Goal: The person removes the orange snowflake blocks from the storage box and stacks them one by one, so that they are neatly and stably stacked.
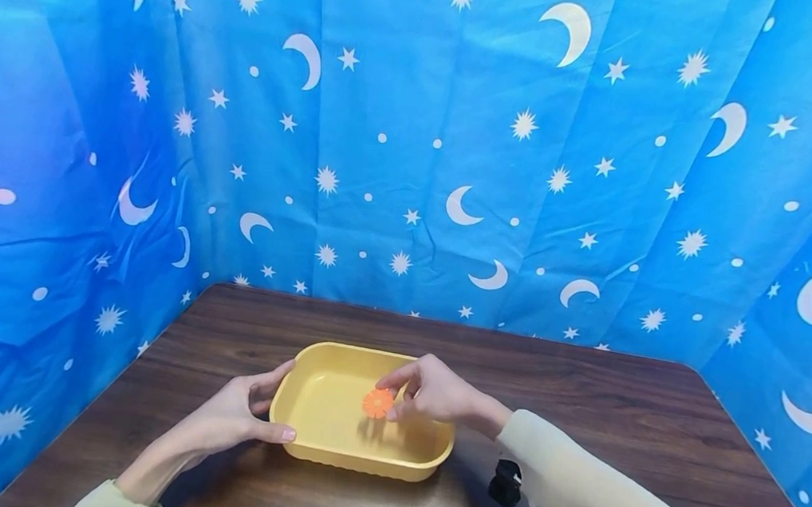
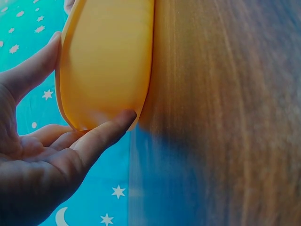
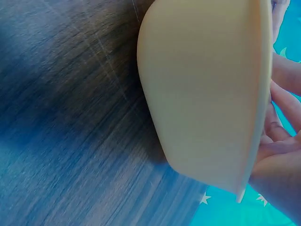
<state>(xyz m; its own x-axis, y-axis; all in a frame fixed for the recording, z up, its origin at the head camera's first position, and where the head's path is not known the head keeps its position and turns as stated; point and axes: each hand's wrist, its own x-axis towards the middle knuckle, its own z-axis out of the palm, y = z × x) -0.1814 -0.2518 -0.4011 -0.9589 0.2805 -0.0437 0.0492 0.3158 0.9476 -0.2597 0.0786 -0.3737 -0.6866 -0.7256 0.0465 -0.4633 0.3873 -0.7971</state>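
A yellow rectangular tub [image 1: 320, 403] with rounded corners sits on the table. My left hand [image 1: 224, 413] holds its left end, thumb on the near rim and fingers spread along the outer wall. The left wrist view shows that hand [image 2: 51, 153] with its fingertips against the tub's side [image 2: 106, 61]. My right hand [image 1: 443, 392] pinches a small orange flower-shaped piece [image 1: 377, 403] over the tub's inside, where a shadow falls beneath it. From the right wrist, the tub's outer wall [image 3: 202, 94] hides that piece, and part of the right hand [image 3: 280, 150] shows beyond the rim.
A dark wood-grain table [image 1: 579, 430] carries the tub near its front middle. Blue cloth [image 1: 385, 163] with white moons and stars hangs behind and on both sides. A black device [image 1: 505, 482] hangs at the right sleeve's cuff.
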